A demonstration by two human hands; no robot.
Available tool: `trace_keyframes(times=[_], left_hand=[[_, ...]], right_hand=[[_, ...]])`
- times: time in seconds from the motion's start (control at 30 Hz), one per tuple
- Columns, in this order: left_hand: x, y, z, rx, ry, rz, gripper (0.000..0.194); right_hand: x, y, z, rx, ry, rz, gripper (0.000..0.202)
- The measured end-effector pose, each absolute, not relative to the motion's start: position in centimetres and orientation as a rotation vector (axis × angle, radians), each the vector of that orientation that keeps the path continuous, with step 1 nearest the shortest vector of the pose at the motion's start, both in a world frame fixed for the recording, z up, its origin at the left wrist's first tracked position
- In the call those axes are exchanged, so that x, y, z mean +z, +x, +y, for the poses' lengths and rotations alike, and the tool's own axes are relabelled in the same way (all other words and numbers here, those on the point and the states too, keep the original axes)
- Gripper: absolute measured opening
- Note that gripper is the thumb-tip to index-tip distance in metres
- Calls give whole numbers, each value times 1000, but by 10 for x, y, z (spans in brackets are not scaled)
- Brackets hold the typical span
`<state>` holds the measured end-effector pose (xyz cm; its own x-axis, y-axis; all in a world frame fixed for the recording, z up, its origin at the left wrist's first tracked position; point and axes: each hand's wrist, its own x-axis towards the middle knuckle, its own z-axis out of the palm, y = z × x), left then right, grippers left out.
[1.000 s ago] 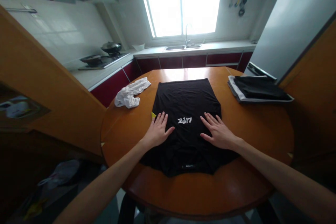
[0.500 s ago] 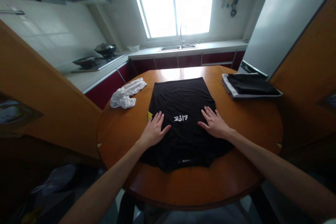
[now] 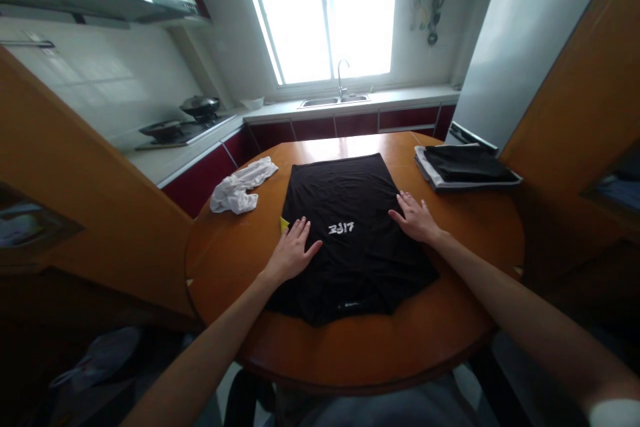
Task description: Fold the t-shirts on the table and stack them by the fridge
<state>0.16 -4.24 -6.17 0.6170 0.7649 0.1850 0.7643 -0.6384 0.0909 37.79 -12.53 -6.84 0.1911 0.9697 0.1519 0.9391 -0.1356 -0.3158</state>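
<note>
1. I see the black cotton T-shirt with white print (image 3: pixel 345 213) lying flat on the round orange wooden table (image 3: pixel 450 333).
2. My left hand (image 3: pixel 293 253) and right hand (image 3: pixel 417 220) press it, fingers spread and flat.
3. I judge even pressure outward smooths it best.

- Left hand (image 3: pixel 291 253): flat, palm down, fingers together and pointing away, thumb splayed out to the right.
- Right hand (image 3: pixel 416 218): flat, palm down, fingers slightly spread, set farther forward than the left.
- Both forearms bare, stretched forward and angled inward from the lower corners.
</note>
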Motion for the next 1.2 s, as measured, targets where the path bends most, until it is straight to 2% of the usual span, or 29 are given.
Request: trace_keyframes(times=[0.13,0.37,0.63,0.87,1.2], left_hand=[[-60,2,-43,349,2820,1321,75],[-58,2,-46,358,2827,1329,68],[-54,3,-49,391,2816,1307,67],[-50,3,-54,481,2871,1245,64],[-52,2,-55,327,2834,1250,71]], right_hand=[[-68,378,-124,136,-2152,-1738,79],[-60,366,-130,-47,-1963,-1690,69],[-69,339,-149,-26,-1848,-1929,61],[-68,337,-153,-33,-1823,-1870,53],[-69,325,-158,19,-1762,-2078,58]])
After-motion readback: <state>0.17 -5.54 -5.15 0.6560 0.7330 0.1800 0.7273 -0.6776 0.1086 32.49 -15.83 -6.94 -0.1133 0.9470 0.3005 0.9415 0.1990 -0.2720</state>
